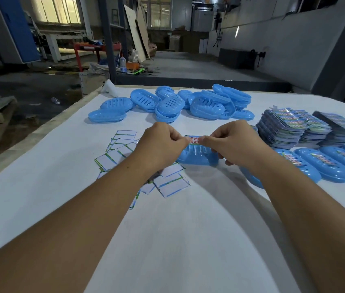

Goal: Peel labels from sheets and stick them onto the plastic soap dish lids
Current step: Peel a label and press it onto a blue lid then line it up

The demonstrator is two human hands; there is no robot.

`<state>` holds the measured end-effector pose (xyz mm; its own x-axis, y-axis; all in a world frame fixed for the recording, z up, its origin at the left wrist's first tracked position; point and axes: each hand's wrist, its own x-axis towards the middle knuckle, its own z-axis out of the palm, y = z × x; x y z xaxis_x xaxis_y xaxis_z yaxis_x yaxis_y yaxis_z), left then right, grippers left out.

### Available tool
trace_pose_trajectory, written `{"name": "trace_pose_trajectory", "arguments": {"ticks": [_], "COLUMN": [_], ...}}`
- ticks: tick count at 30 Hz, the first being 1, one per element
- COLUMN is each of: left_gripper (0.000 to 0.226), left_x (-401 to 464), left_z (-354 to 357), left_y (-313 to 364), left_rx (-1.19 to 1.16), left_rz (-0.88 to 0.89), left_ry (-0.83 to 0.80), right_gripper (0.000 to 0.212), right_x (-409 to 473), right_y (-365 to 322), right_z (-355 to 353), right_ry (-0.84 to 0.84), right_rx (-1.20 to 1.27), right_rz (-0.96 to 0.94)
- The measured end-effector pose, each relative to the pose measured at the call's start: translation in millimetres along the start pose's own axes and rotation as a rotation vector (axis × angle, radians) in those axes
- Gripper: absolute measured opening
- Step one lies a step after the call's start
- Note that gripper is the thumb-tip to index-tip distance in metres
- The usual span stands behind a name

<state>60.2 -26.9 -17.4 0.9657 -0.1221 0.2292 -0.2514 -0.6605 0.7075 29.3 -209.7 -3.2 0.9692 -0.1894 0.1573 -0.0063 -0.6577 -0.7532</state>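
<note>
Holding: a label (192, 140), printed with red characters, is pinched at its two ends, one end in the grip of the left hand (161, 144) and the other in that of the right hand (228, 142); in both, fingers and thumb are curled tight on the label's edge. The label is stretched level just above a blue soap dish lid (197, 157), which lies slotted side up on the white counter (178, 229) directly beneath; whether label and lid already touch cannot be told. The two-ended hold is judged to be for keeping the label flat and square to the lid before it is pressed down.

Listed nearby:
- Spent backing sheets (118, 153), white with green-blue borders, scattered under and beside the left forearm, seemingly dropped where the peeling is done.
- Unlabelled lids (167, 102), heaped at the far side of the counter, within reach.
- Label sheet stacks (290, 125), piled at the right.
- Labelled lids (323, 163), laid in a row at the right edge, apart from the heap, presumably to keep finished work separate.
</note>
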Motion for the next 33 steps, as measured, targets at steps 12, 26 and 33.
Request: {"name": "trace_pose_trajectory", "arguments": {"ticks": [12, 26, 33], "left_gripper": [0.022, 0.027, 0.031], "left_x": [5.9, 2.0, 0.6], "left_z": [6.4, 12.8, 17.2], "left_y": [-0.9, 3.2, 9.4], "left_rx": [0.078, 0.228, 0.410], "left_rz": [-0.016, 0.020, 0.049], "left_ry": [-0.069, 0.016, 0.067], "right_gripper": [0.030, 0.032, 0.035], "right_x": [7.5, 5.7, 4.0], "right_y": [5.1, 5.3, 4.2], "right_z": [4.0, 7.5, 10.3], "right_ry": [-0.025, -0.009, 0.024], "right_rx": [-0.118, -0.187, -0.277], "right_rz": [0.061, 0.027, -0.006]}}
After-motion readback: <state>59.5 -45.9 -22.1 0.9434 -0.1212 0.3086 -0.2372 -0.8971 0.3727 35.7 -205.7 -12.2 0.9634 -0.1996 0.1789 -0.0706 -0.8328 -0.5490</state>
